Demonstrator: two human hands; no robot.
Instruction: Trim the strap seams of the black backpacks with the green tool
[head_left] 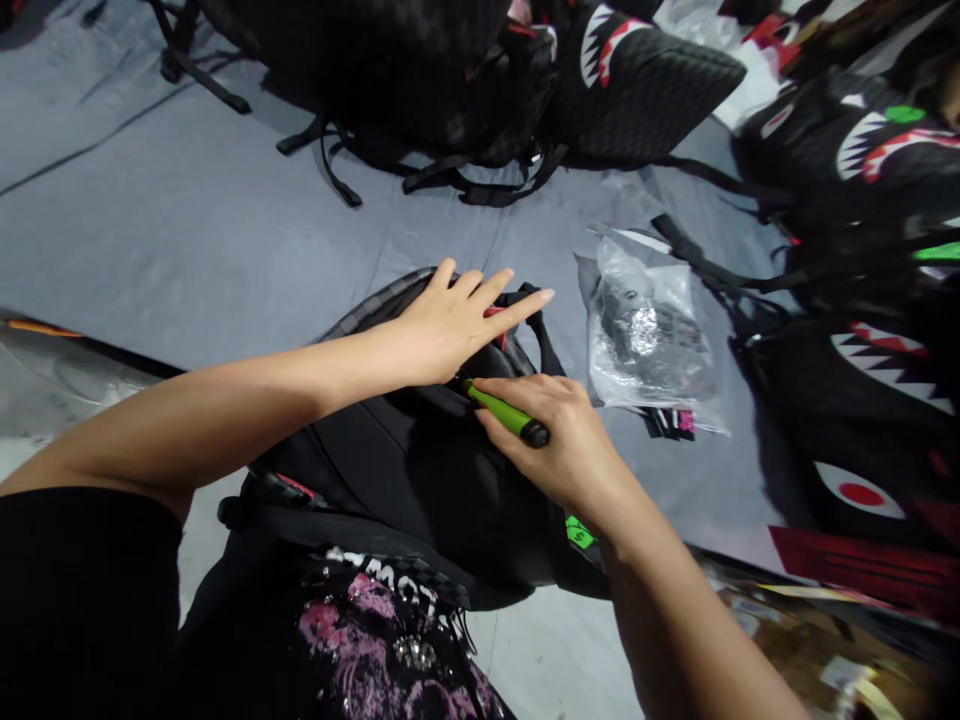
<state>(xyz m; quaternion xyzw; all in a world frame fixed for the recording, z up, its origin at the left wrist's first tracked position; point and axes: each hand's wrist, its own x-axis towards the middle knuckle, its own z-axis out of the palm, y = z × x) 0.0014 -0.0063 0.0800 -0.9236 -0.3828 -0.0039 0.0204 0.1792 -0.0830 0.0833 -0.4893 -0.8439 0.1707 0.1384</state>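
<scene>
A black backpack lies on the near edge of the grey-covered table, partly hidden under my arms. My left hand rests flat across its upper part with the fingers spread. Closed around a slim green-handled tool with a black rounded end is my right hand. The thin tip of this tool meets the bag just below my left palm, and its exact shape is too small to make out. Beside my left fingertips, a bit of red and a black strap show on the bag.
A clear plastic bag with dark contents lies right of the backpack. Further black backpacks with shark-teeth prints stand along the back, and others fill the right side. Loose straps trail over the grey table cover.
</scene>
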